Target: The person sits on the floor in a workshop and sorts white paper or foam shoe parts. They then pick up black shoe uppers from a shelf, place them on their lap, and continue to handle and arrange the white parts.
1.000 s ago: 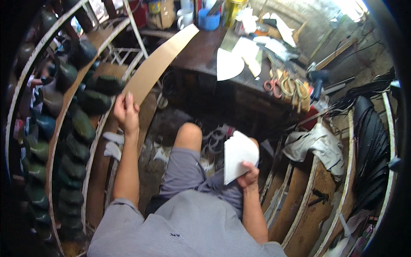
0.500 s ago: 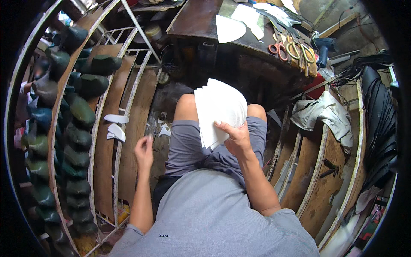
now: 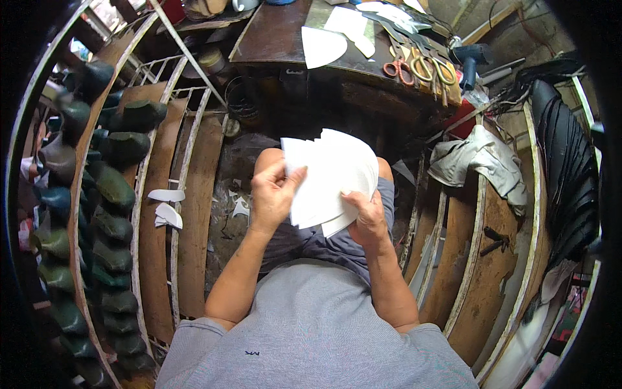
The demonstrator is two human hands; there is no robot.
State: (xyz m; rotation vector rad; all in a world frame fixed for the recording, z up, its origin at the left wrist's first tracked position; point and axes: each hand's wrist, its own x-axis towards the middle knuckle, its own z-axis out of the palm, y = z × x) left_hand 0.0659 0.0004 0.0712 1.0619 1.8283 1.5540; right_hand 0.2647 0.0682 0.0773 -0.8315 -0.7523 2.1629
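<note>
We hold a fanned stack of white sheets (image 3: 334,175) over our lap, its spread edge pointing up and away from us, left hand (image 3: 272,191) pinching the near-left edge, right hand (image 3: 366,214) gripping underneath; scissors (image 3: 421,68) lie well beyond our fingertips.

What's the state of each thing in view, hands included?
white sheets: fanned out, held over the lap by both hands
left hand: closed on the sheets' left edge
right hand: gripping the sheets' lower right edge
scissors: lying flat on the workbench, untouched
grey cloth: crumpled, draped on the right rack
shoe lasts: lined up along the left rack
</note>
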